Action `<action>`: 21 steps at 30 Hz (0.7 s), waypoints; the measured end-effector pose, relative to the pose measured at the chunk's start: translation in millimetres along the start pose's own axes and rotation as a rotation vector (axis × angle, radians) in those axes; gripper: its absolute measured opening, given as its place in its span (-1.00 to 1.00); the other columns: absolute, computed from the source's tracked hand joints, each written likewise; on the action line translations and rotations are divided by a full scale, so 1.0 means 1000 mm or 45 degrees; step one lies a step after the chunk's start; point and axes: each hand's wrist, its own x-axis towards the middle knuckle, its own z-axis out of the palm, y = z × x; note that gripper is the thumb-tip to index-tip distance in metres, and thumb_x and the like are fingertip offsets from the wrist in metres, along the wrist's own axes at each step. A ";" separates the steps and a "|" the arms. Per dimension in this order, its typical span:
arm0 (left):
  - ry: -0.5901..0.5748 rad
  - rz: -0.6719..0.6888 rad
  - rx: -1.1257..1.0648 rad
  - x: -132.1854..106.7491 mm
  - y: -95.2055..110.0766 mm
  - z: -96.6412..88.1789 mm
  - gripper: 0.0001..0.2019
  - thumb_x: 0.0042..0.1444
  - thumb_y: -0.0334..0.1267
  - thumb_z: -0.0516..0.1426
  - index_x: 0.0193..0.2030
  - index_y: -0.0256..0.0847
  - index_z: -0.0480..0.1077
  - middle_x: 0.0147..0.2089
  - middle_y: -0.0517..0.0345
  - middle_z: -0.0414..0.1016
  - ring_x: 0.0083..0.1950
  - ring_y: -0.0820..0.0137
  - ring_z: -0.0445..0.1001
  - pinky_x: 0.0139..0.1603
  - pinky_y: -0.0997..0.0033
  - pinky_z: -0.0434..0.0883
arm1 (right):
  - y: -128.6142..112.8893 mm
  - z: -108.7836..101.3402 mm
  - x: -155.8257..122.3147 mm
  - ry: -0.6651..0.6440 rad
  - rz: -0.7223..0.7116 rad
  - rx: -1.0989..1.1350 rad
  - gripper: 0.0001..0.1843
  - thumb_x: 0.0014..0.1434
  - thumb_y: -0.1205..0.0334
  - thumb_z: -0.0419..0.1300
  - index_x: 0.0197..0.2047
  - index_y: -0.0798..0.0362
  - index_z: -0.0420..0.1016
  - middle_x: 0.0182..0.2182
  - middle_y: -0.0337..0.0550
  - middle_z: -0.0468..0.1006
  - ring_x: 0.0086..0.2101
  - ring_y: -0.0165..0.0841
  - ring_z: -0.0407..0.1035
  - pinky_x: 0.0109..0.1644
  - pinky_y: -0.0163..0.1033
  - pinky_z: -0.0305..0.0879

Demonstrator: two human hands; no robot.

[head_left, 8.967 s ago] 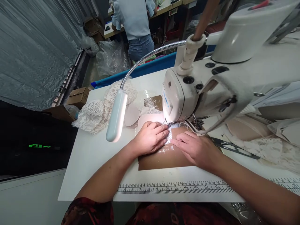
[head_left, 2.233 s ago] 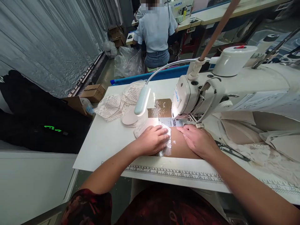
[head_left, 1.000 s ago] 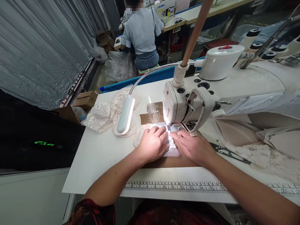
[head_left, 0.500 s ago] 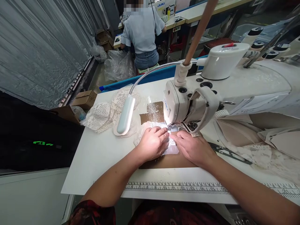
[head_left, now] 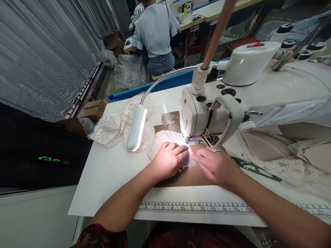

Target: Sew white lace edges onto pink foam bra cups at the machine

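Note:
A pale pink cup-shaped piece with white lace [head_left: 164, 138] lies under the needle end of a white sewing machine [head_left: 191, 113]. My left hand [head_left: 168, 161] presses on its near side, fingers together and pointing at the presser foot. My right hand [head_left: 216, 165] is on the other side. Its index finger reaches to the lace edge while the remaining fingers are curled, their tips partly hidden. Brown covering [head_left: 191, 177] lies on the machine bed below both hands. The lamp makes the spot between my fingertips very bright, so the stitching detail is washed out.
Lace cups [head_left: 110, 129] are stacked at the left behind a gooseneck lamp [head_left: 137, 127]. Beige cups [head_left: 267, 146] and a dark metal strip [head_left: 256, 167] lie at the right. A ruler tape [head_left: 193, 208] runs along the front edge. A co-worker [head_left: 156, 32] sits ahead.
The lace piece has shifted, showing more of its pink and lace surface left of the needle. Both my hands have moved slightly toward me, and the whole view has shifted a little.

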 end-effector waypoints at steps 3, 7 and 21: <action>-0.011 -0.032 0.017 0.000 0.000 0.003 -0.66 0.31 -0.28 -0.11 0.09 -0.23 0.38 0.17 -0.02 0.41 -0.09 0.28 0.36 -0.08 0.21 0.31 | -0.001 0.001 -0.001 0.007 0.001 0.023 -0.65 0.18 0.42 -0.02 -0.09 0.02 0.52 -0.45 -0.19 0.41 -0.45 -0.38 0.15 -0.37 -0.24 -0.05; -0.005 -0.049 0.024 0.001 -0.001 0.003 -0.64 0.31 -0.26 -0.11 0.10 -0.24 0.39 0.18 0.03 0.41 -0.11 0.28 0.34 -0.10 0.21 0.30 | -0.001 0.001 0.000 0.027 0.007 0.025 -0.65 0.18 0.42 -0.02 -0.10 0.03 0.53 -0.46 -0.20 0.42 -0.44 -0.37 0.18 -0.36 -0.24 -0.03; 0.063 -0.116 0.024 0.003 -0.020 0.015 -0.62 0.21 -0.37 -0.02 0.15 -0.23 0.36 0.23 0.05 0.36 0.01 0.25 0.33 0.01 0.17 0.28 | -0.009 -0.013 0.017 -0.072 0.106 -0.040 -0.61 0.20 0.39 -0.05 -0.07 0.08 0.56 -0.44 -0.17 0.45 -0.53 -0.42 0.15 -0.45 -0.25 -0.08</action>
